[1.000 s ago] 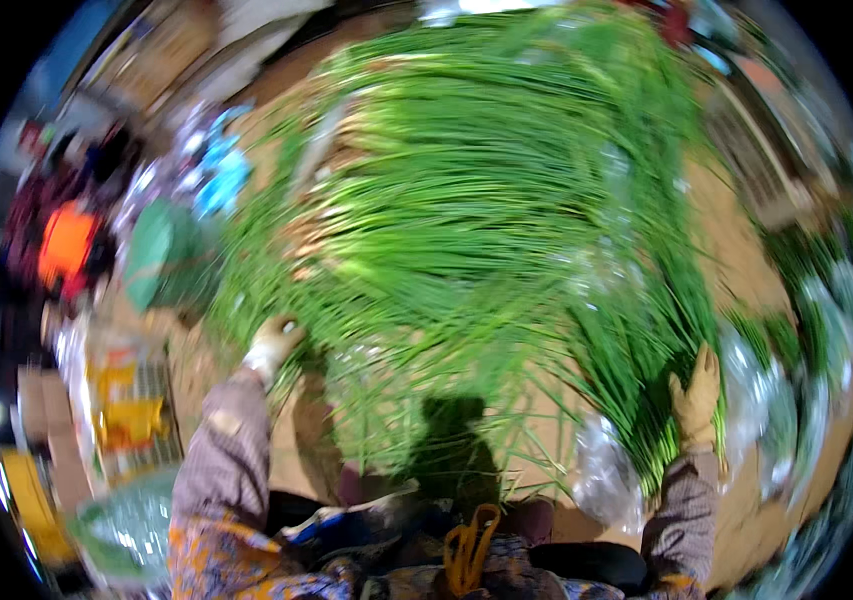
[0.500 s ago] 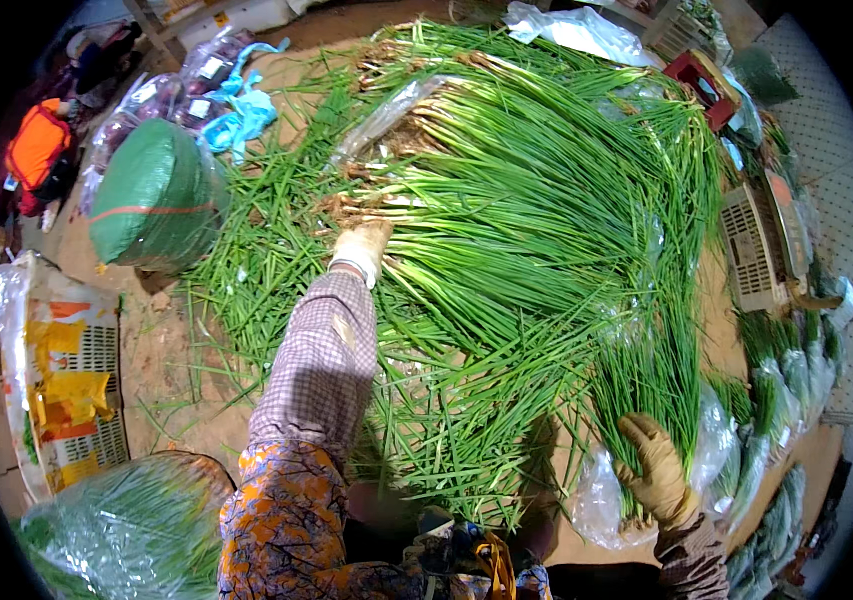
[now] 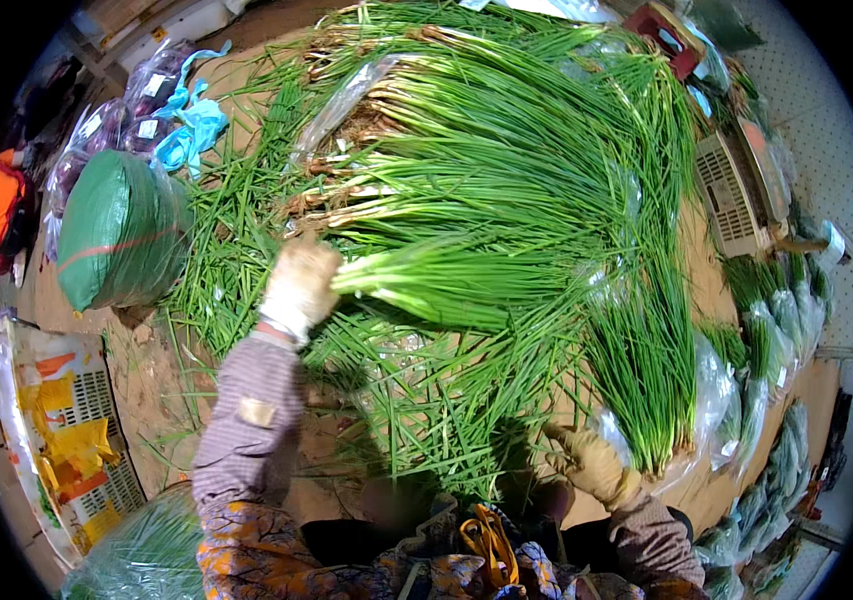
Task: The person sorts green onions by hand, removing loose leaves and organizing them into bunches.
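My left hand (image 3: 304, 280), in a pale glove, is closed around the root ends of a bunch of green onions (image 3: 436, 285). The bunch's leaves stretch right, over the near side of a large heap of green onions (image 3: 506, 150) whose brown roots face left. My right hand (image 3: 596, 465), in a tan glove, is held apart from the onions with its fingers spread and nothing visible in them. Just right of it lies another pile of green onions (image 3: 646, 390), root ends toward me, beside clear plastic film (image 3: 614, 436).
Loose green leaves (image 3: 436, 430) litter the ground before me. On the left are a green sack (image 3: 121, 235), a crate (image 3: 96, 430) and bagged purple produce (image 3: 146, 85). Plastic-wrapped onion bundles (image 3: 781, 310) and a beige basket (image 3: 731, 195) line the right side.
My left hand has drawn a bunch of green onions out of the heap, toward me and left. My right hand has come off the right-hand pile and moved left. The view has shifted.
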Available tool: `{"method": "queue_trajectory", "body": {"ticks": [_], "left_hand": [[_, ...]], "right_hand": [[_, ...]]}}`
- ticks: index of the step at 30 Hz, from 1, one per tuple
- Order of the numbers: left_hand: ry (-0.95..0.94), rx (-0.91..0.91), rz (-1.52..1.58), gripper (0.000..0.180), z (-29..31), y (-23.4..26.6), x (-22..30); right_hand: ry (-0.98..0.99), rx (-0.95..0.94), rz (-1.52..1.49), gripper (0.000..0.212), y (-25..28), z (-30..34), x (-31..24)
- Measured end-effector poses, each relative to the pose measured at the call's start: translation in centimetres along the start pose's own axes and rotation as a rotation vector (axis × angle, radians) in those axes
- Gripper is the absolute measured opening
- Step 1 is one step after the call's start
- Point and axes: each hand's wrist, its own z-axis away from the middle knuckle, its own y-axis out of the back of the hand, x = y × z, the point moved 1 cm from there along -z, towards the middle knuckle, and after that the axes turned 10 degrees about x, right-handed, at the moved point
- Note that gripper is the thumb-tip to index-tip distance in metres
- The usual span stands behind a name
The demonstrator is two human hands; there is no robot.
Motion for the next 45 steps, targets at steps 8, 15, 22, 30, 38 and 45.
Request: {"method": "queue_trajectory", "body": {"ticks": [8, 15, 22, 30, 38, 45], "left_hand": [[0.342, 0.467, 0.684, 0.029, -0.4, 13.7, -1.0], [0.876, -0.49, 1.6, 0.024, 4.1, -0.2, 9.3], [1.132, -0.495, 2.223, 0.035, 10.3, -5.9, 10.5], [0.889, -0.158, 2.461, 0.052, 11.9, -5.9, 11.3], [0.665, -0.163, 2.961, 0.047, 12.2, -5.8, 8.8], [1.191, -0.173, 2.036, 0.048, 12.6, -7.4, 9.1]], "right_hand": [[0.165, 0.054, -0.02, 0.042, -1.4, -2.4, 2.5], [0.018, -0.088, -0.178, 0.039, -1.6, -4.5, 1.7], [-0.089, 0.128, -0.607, 0.038, -4.0, -7.5, 0.2], [-0.272, 0.245, -0.708, 0.042, -7.2, -18.2, -11.1], [-0.181, 0.153, -1.51, 0.014, -7.9, -17.9, -8.1], [-0.394, 0.073, -1.798, 0.024, -9.8, -17.3, -6.8]]}}
